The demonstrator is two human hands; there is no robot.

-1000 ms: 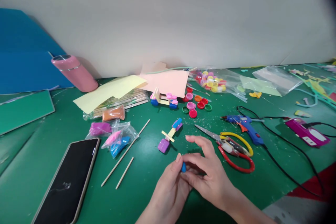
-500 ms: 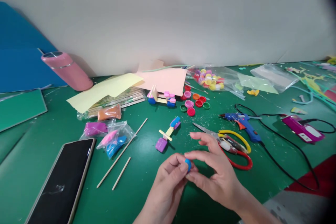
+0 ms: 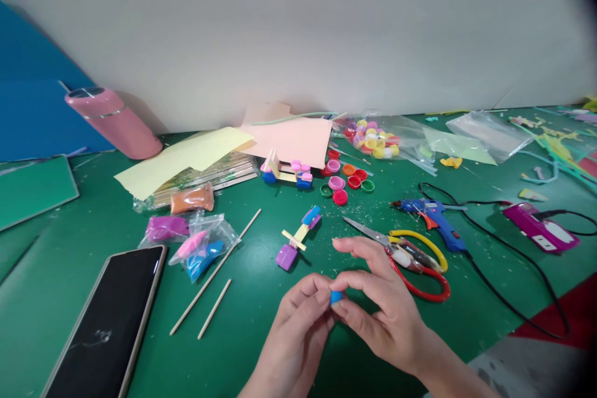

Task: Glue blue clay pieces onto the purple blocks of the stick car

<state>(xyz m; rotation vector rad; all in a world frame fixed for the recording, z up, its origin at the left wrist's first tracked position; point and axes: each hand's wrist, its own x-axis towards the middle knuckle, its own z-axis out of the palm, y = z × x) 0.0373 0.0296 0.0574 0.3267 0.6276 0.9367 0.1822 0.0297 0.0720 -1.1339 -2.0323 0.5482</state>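
Note:
A small lump of blue modelling clay (image 3: 336,296) sits between the fingertips of both hands, above the green table. My left hand (image 3: 301,326) pinches it from the left with thumb and forefinger. On the other side my right hand (image 3: 385,308) holds it between thumb and index finger, its other fingers raised. Just beyond lies a small model of wooden sticks with purple and blue clay ends (image 3: 300,237). Farther back stands a similar model with pink and blue clay (image 3: 286,173). Scissors (image 3: 410,255) with yellow and red handles lie close to my right hand.
On the left are a phone (image 3: 105,323), two wooden sticks (image 3: 217,270), bagged clay (image 3: 203,249) and a pink bottle (image 3: 116,124). Coloured bottle caps (image 3: 347,180) and paper (image 3: 291,140) lie at the back. A glue gun (image 3: 433,221) connects by cable to a purple power strip (image 3: 538,227).
The blue clay has turned between my fingers, and my right index finger and thumb have closed in on it. The view has shifted slightly; the table items stay in place.

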